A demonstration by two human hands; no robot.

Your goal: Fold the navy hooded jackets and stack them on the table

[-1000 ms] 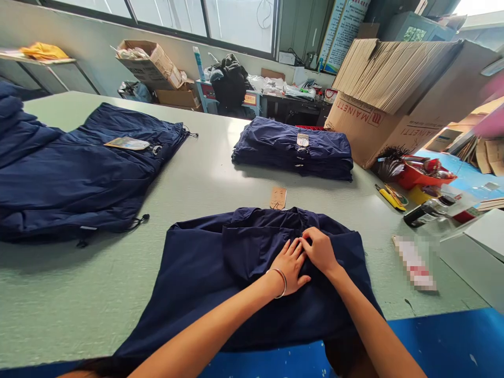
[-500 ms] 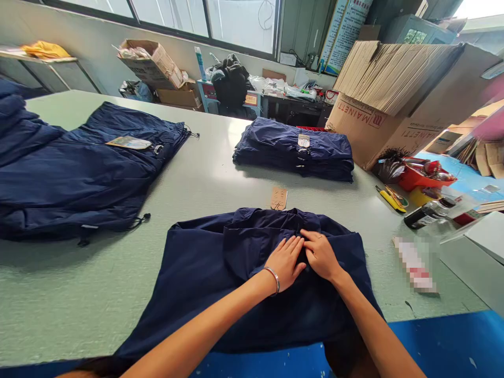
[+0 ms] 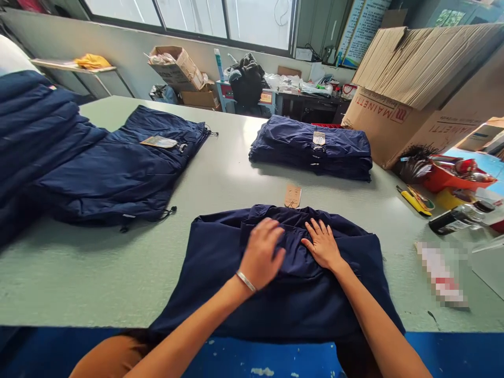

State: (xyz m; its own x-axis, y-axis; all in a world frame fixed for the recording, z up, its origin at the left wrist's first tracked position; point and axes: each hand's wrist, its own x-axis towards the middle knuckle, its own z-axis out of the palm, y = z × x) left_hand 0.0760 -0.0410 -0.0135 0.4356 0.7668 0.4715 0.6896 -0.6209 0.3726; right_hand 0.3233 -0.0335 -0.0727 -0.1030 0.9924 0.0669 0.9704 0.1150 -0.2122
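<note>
A navy jacket [image 3: 212,273] lies partly folded at the table's front edge, its lower part hanging over. From its far side a brown paper tag [image 3: 292,196] sticks out onto the table. My right hand [image 3: 323,244] rests flat on the folded part, fingers spread. Over the left side of that fold is my left hand [image 3: 263,252], slightly blurred, fingers loosely bent and apart, with nothing visible in it. Whether it touches the cloth I cannot tell.
Folded navy garments [image 3: 311,149] form a stack at the back. More navy garments [image 3: 114,173] spread over the left. On the right are a large cardboard box [image 3: 378,123], a yellow cutter [image 3: 414,202], a dark bottle [image 3: 452,218] and a red basket [image 3: 459,178].
My left hand has moved left, away from my right hand, and its fingers have bent. My right hand's fingers have spread. The whole view has shifted, so the scene sits further right.
</note>
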